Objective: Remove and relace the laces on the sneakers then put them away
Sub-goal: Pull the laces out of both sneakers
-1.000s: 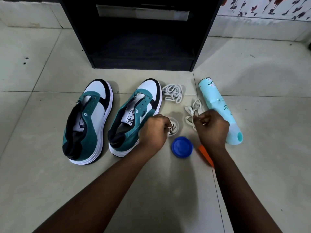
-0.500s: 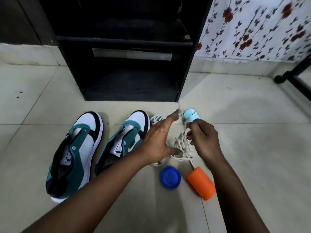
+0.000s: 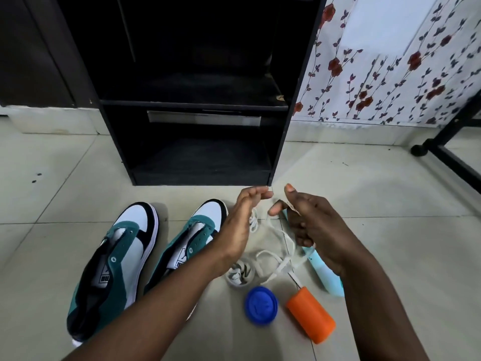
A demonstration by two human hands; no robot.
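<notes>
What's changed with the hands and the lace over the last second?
Both hands lifted off the floor toward the cabinet, drawing the white lace up into a hanging loop. The right hand keeps its grip on it; the left hand has loosened, fingertips only at the strand. Both sneakers, the blue lid and orange tube stayed put.
</notes>
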